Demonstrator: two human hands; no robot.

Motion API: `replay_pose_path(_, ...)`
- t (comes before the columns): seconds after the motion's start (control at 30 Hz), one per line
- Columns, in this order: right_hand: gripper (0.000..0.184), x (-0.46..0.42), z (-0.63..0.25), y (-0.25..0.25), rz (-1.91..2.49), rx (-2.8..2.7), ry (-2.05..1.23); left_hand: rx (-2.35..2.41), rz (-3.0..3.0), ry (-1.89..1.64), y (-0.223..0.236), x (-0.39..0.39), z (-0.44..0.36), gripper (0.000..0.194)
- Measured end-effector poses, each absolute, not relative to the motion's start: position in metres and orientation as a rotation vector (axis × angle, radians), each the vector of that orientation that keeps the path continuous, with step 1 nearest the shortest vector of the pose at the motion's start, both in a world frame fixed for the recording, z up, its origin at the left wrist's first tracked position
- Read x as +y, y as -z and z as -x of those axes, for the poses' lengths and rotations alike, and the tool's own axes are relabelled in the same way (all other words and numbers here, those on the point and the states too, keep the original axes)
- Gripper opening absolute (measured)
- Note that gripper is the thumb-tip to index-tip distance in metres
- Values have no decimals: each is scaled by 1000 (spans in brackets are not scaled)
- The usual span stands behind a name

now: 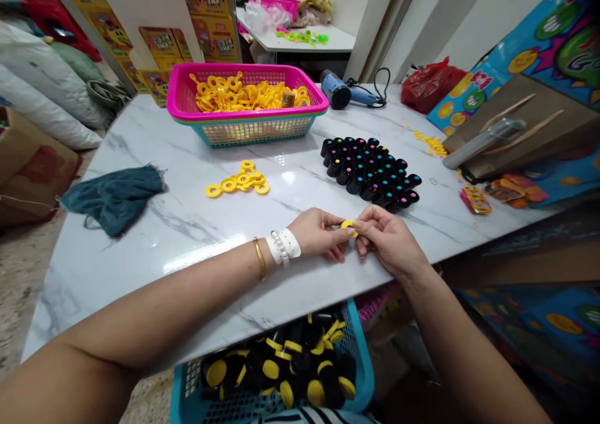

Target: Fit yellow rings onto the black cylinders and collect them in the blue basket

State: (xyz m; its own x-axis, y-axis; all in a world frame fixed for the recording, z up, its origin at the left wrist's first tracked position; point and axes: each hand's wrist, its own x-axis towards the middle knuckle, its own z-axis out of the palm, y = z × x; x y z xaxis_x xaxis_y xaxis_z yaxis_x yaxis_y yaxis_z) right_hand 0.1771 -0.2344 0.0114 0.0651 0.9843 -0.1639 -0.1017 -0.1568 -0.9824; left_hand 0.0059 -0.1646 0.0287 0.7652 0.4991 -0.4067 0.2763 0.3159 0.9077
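Over the front part of the marble-patterned table (187, 249), my left hand (319, 233) and my right hand (387, 236) meet. Between their fingertips is a small yellow ring-shaped piece (347, 224), partly covered by the fingers. Both hands pinch it. Just beyond them stands a tight group of black cylinders (368, 171) with coloured dots on top. Left of the group lies a small pile of yellow ring pieces (242, 179). Farther back, a pink basket (248, 114) nested in a teal one holds many more yellow pieces (253, 94).
Below the table edge, a blue basket (363, 349) holds black cylinders with yellow caps. A teal cloth (117, 197) lies at the left. Two blue heat-gun-like tools (335, 89), a red plastic bag (429, 86) and a brown paper bag (510, 130) stand toward the back and right.
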Motion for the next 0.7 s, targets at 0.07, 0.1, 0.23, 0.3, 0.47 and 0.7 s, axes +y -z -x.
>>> replay_pose_path(0.07, 30, -234, -176, -12, 1314, -1019, -1303, 741, -1255, -169, -29, -165, -7, 27)
replay_pose_path(0.1, 30, -234, -176, -12, 1329, -1028, -1296, 744, -1242, -170, -29, -165, -8, 26)
replay_pose_path(0.23, 30, -235, -174, -13, 1394, -1065, -1228, 765, -1237, -183, -27, -167, -12, 23)
replay_pose_path(0.3, 30, -236, -172, -13, 1429, -1089, -1178, 793, -1262, -217, -25, -169, -15, 24)
replay_pose_path(0.47, 28, -239, -168, -14, 1479, -1150, -1152, 807, -1177, -225, -24, -173, -15, 24)
replay_pose_path(0.7, 32, -234, -180, -18, 1388, -1144, -1400, 695, -1527, -359, -13, -178, -2, 36)
